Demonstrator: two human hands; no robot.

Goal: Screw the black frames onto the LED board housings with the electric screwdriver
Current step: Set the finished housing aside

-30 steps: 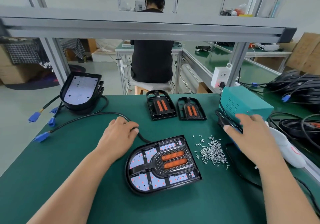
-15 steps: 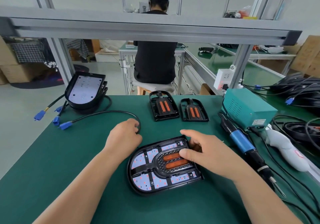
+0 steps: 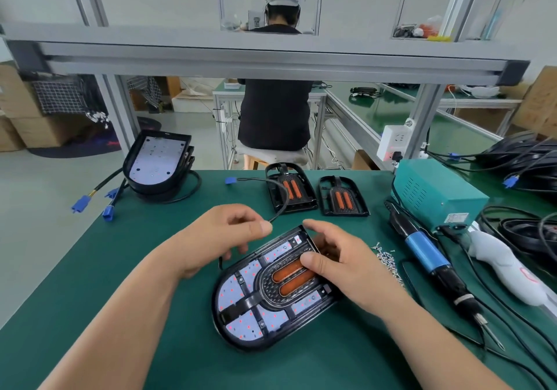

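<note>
An LED board housing (image 3: 241,305) lies slanted at the middle of the green table, with a black frame (image 3: 271,287) with two orange lenses seated on its board. My right hand (image 3: 346,266) grips the housing's flat far end, thumb on the frame by the lenses. My left hand (image 3: 220,236) is just left of that end and pinches the housing's black cable (image 3: 278,206) between thumb and fingers. The electric screwdriver (image 3: 431,263), blue-banded, lies untouched on the table to the right. A pile of small screws (image 3: 387,258) sits between it and my right hand.
Two spare frames (image 3: 291,190) (image 3: 343,200) lie at the back centre, the cable draped over the left one. A stack of housings (image 3: 156,163) sits back left, a teal power box (image 3: 437,190) and a white tool (image 3: 500,263) at the right. A person sits beyond the table.
My right hand left the screwdriver side and took hold of the housing. The housing has turned, its flat end swinging away from me. My left hand lifted the cable, now lying over a spare frame.
</note>
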